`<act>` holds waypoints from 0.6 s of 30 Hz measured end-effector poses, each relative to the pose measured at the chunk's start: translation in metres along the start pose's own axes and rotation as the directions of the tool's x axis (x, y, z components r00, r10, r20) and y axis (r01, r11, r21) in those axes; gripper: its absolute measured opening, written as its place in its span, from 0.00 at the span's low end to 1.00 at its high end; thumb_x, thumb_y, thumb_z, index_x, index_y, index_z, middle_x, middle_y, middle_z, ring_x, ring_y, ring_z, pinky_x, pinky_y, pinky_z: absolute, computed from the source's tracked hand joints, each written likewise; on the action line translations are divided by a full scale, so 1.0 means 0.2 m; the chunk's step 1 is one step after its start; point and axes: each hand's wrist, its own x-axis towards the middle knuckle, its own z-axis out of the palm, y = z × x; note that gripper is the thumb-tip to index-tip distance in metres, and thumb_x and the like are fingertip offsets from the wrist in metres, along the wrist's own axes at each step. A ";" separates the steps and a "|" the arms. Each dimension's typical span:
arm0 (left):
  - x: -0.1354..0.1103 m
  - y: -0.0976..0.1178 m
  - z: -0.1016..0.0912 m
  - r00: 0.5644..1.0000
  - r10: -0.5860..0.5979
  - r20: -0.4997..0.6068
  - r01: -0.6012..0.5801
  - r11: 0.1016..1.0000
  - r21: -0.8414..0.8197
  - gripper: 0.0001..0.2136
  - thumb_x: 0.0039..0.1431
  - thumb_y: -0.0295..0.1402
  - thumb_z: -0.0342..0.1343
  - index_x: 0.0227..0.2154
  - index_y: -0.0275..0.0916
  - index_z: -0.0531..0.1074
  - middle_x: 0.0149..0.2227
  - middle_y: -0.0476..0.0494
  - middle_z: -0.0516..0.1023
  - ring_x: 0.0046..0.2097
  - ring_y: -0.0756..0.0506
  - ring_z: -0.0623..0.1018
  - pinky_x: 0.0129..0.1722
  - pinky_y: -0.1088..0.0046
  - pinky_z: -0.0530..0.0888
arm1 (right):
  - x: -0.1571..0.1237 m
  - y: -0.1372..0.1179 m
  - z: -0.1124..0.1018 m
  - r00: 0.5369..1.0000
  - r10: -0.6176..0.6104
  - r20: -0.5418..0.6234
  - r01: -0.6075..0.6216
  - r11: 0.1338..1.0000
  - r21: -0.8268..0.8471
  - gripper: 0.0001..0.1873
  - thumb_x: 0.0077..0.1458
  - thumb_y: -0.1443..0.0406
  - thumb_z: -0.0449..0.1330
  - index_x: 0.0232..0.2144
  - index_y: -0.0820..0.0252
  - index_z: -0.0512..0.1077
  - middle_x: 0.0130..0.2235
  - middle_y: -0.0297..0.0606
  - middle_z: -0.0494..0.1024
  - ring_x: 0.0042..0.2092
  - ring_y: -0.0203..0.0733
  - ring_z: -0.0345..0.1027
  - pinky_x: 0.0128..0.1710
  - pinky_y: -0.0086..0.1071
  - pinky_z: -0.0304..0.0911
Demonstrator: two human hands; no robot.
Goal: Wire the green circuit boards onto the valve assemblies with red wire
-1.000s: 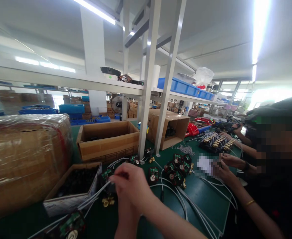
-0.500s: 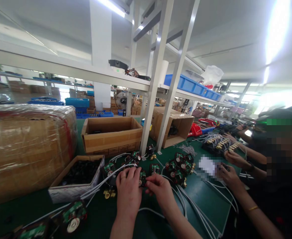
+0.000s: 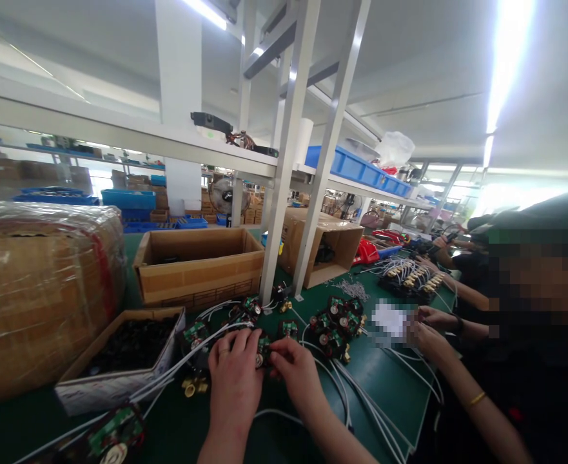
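Note:
My left hand [image 3: 235,370] is wrapped over a dark assembly with a green circuit board [image 3: 263,353], holding it down on the bench. At its right edge, the thumb and forefinger of my right hand [image 3: 299,374] are pinched together; whatever lies between them is too small to make out. Just behind my hands sits another circuit-board unit [image 3: 288,329]. Brass fittings [image 3: 194,386] stick out to the left of my left hand. White cables [image 3: 182,364] run from the units there toward the lower left.
A cluster of several board units [image 3: 336,325] lies to the right, near loose grey screws or pins [image 3: 354,290]. At left stand a box of black parts [image 3: 78,390] and a cardboard box [image 3: 201,280]. A shelf post [image 3: 284,193] rises behind. A co-worker's hands [image 3: 431,332] are at the right.
The whole scene has shifted left in the view as my head turned right. My hands keep the same hold on the assembly. The co-worker's hands have come closer together.

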 end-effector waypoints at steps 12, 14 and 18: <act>0.00 -0.01 0.01 0.999 0.012 -0.036 -0.013 1.000 -0.021 0.23 0.53 0.19 0.58 0.51 0.45 0.75 0.54 0.46 0.77 0.56 0.38 0.68 0.58 0.54 0.61 | 0.01 0.02 0.00 1.000 -0.008 -0.016 0.009 1.000 0.020 0.06 0.44 0.66 0.65 0.29 0.60 0.76 0.25 0.31 0.75 0.26 0.37 0.67 0.27 0.29 0.62; 0.00 0.00 0.00 0.999 0.009 -0.039 -0.010 0.999 -0.034 0.23 0.53 0.19 0.58 0.51 0.44 0.75 0.54 0.46 0.77 0.56 0.38 0.68 0.58 0.54 0.61 | 0.00 0.02 0.00 1.000 0.007 -0.008 -0.007 0.999 0.050 0.08 0.43 0.65 0.66 0.30 0.61 0.76 0.25 0.32 0.75 0.25 0.36 0.67 0.26 0.29 0.61; -0.01 0.01 -0.01 0.999 0.007 -0.041 -0.009 0.998 -0.058 0.22 0.53 0.20 0.58 0.51 0.44 0.74 0.52 0.45 0.78 0.56 0.37 0.68 0.59 0.53 0.61 | -0.02 0.02 -0.01 0.999 0.040 0.026 -0.043 0.990 0.138 0.13 0.44 0.63 0.69 0.34 0.62 0.77 0.28 0.32 0.76 0.25 0.34 0.65 0.27 0.28 0.60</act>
